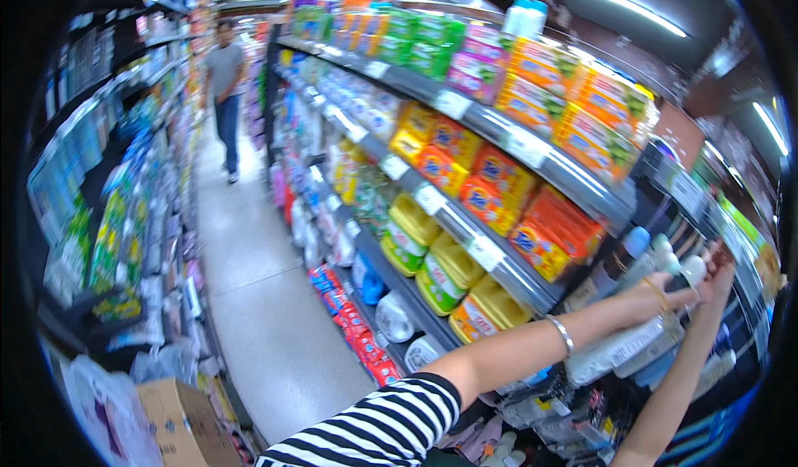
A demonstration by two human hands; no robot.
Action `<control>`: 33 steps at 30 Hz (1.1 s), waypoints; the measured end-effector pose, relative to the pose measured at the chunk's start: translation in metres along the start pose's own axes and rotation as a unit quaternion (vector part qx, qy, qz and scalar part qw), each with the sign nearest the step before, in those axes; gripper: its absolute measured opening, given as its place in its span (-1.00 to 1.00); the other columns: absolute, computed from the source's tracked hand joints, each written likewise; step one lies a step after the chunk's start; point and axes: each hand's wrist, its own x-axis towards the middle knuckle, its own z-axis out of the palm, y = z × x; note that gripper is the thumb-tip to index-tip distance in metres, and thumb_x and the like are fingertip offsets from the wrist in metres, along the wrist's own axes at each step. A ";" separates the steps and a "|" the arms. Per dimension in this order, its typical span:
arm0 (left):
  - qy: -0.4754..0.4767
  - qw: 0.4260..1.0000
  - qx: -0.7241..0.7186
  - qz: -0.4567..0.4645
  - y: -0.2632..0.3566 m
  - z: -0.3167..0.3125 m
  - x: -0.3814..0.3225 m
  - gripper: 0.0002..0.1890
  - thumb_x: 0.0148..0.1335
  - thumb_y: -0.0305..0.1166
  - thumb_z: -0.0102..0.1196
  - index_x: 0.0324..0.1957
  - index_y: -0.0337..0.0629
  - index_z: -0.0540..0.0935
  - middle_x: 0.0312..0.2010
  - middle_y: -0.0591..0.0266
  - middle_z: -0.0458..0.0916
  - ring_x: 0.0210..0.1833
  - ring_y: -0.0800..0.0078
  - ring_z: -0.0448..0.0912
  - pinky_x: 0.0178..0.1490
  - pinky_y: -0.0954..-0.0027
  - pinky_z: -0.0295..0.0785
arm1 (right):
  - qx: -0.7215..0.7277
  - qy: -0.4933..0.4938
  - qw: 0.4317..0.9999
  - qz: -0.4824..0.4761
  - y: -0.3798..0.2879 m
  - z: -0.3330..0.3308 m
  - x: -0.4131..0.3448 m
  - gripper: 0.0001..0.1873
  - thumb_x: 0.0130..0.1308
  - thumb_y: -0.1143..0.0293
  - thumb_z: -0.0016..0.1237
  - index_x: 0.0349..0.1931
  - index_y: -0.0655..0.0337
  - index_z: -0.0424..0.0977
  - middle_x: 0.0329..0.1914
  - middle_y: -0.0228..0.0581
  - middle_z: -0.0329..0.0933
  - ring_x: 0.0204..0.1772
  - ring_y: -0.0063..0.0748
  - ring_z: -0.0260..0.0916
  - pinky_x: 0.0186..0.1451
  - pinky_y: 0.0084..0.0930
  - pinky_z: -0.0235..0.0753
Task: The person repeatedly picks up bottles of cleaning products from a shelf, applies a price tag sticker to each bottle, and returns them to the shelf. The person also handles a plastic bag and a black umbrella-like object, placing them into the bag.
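Both my arms stretch to the right, towards the end of the shelving. My left hand [664, 298], with a silver bangle and a yellow band at the wrist, is among upright bottles and packs. Beside it, and overlapping it in the picture, my right hand [716, 277] is raised with bent fingers. A bottle's pale rounded cap [692, 271] shows between the two hands. Blur hides whether either hand grips it. Just left stand a blue-capped bottle [636, 242] and a clear pack [636, 348] hanging below my left forearm.
Shelves [474, 248] hold Tide detergent boxes [492, 186], orange soap packs [598, 111] and yellow-lidded tubs [449, 273]. A person [225, 86] stands in the aisle [262, 317]. Low on the left are a cardboard box [187, 423] and a plastic bag [106, 404].
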 end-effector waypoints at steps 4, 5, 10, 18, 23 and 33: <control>-0.008 0.999 -0.006 -0.035 0.012 0.006 -0.009 -0.25 0.12 0.19 0.31 -0.01 -0.38 0.54 -0.29 0.17 0.60 -0.25 0.50 0.52 -0.17 0.40 0.44 | -0.027 0.006 0.999 -0.019 0.011 0.027 -0.017 -0.75 0.51 0.19 -0.11 -0.06 0.14 0.51 -0.38 -0.46 0.47 -0.52 -0.77 0.20 -0.54 -0.82 0.22; -0.005 1.000 -0.029 -0.004 0.002 0.011 -0.007 -0.26 0.12 0.19 0.31 -0.03 -0.38 0.54 -0.31 0.20 0.59 -0.27 0.52 0.52 -0.18 0.41 0.44 | -0.027 0.046 0.998 -0.038 0.014 0.023 -0.018 -0.76 0.52 0.19 -0.12 -0.06 0.14 0.51 -0.38 -0.46 0.47 -0.51 -0.78 0.22 -0.54 -0.81 0.24; -0.059 0.998 -0.031 -0.022 -0.013 0.037 -0.011 -0.26 0.07 0.14 0.38 -0.02 -0.40 0.55 -0.27 0.16 0.61 -0.23 0.47 0.54 -0.14 0.38 0.47 | -0.054 0.043 0.996 -0.051 -0.012 -0.067 -0.035 -0.85 0.46 0.23 -0.02 -0.26 0.06 0.51 -0.51 -0.61 0.44 -0.55 -0.81 0.30 -0.53 -0.80 0.29; -0.096 0.992 -0.082 -0.026 -0.027 0.069 0.005 -0.33 0.08 0.03 0.41 -0.02 -0.40 0.56 -0.24 0.17 0.60 -0.17 0.47 0.51 -0.05 0.38 0.44 | -0.081 0.025 0.996 -0.010 -0.038 -0.071 -0.045 -0.71 0.45 0.17 0.01 -0.12 0.23 0.54 -0.40 -0.46 0.52 -0.41 -0.74 0.36 -0.36 -0.74 0.36; -0.095 0.994 -0.039 -0.043 -0.017 0.068 -0.001 -0.33 0.09 0.02 0.39 0.01 -0.39 0.56 -0.20 0.10 0.62 -0.14 0.40 0.55 -0.01 0.35 0.44 | -0.118 0.119 0.983 -0.075 -0.050 -0.111 -0.054 -0.74 0.45 0.18 0.00 -0.10 0.18 0.53 -0.28 -0.41 0.57 -0.32 -0.64 0.50 -0.25 -0.64 0.52; -0.035 0.999 -0.010 0.000 -0.023 0.073 0.014 -0.25 0.06 0.00 0.40 0.08 -0.48 0.52 -0.09 -0.08 0.63 -0.01 0.25 0.57 0.09 0.31 0.43 | -0.129 0.048 0.984 -0.112 -0.046 -0.132 -0.031 -0.76 0.54 0.20 -0.21 -0.14 0.12 0.46 -0.31 -0.39 0.53 -0.32 -0.63 0.46 -0.25 -0.59 0.56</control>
